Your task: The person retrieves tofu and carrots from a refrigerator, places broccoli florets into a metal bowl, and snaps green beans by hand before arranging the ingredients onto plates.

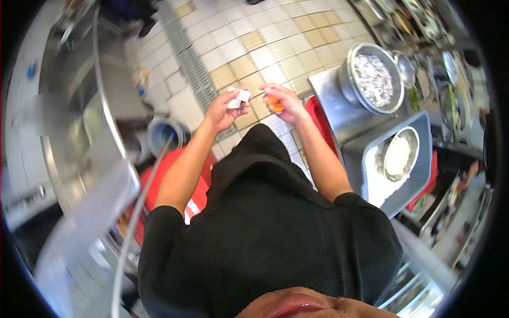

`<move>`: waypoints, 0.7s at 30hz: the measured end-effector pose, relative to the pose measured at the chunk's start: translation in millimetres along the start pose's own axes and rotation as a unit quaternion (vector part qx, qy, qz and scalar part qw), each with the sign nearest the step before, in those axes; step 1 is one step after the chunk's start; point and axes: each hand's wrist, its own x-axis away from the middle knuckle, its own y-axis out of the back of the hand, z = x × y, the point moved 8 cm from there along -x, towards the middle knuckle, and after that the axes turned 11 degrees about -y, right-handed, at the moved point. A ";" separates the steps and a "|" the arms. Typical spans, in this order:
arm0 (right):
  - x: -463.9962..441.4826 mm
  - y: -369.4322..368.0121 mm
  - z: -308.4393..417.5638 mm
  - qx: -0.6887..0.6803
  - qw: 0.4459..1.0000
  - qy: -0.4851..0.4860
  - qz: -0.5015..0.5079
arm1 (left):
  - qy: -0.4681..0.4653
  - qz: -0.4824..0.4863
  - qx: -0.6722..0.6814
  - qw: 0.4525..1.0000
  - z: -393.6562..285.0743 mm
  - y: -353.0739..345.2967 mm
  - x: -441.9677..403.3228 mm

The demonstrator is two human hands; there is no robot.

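My left hand is closed around a small white box-like block, held out in front of my body above the tiled floor. A short gap to the right, my right hand has its fingers curled around a small orange object. Its kind is too blurred to make out. Something pale shows near the right fingertips, also unclear. The hands are apart from each other.
On the right, a steel counter bears a large metal bowl of whitish-grey pieces. Nearby, a grey-blue tub holds white powder and a smaller bowl. A steel sink unit, a bucket and a floor drain lie left. Another person's shoe shows at top left.
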 end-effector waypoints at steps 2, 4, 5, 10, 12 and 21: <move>-21.8 6.4 46.6 0.141 0.985 0.091 -0.034 | 0.049 -0.022 -0.059 0.997 -5.7 -0.7 -69.7; -30.8 6.2 102.1 0.303 0.940 0.106 -0.114 | 0.085 0.015 -0.085 0.993 -16.7 -20.0 -130.4; -48.1 21.4 127.9 0.399 0.866 0.237 -0.187 | 0.097 0.019 -0.120 0.988 -19.9 -16.3 -160.8; -68.6 47.2 257.9 0.420 0.847 0.202 -0.258 | 0.161 0.038 -0.201 0.966 -72.1 -58.6 -282.5; -85.7 72.4 296.9 0.403 0.844 0.234 -0.264 | 0.189 0.078 -0.244 0.948 -86.1 -72.2 -331.9; -138.9 221.0 449.2 0.227 0.895 0.221 -0.313 | 0.281 0.212 -0.256 0.900 -76.4 -147.6 -576.0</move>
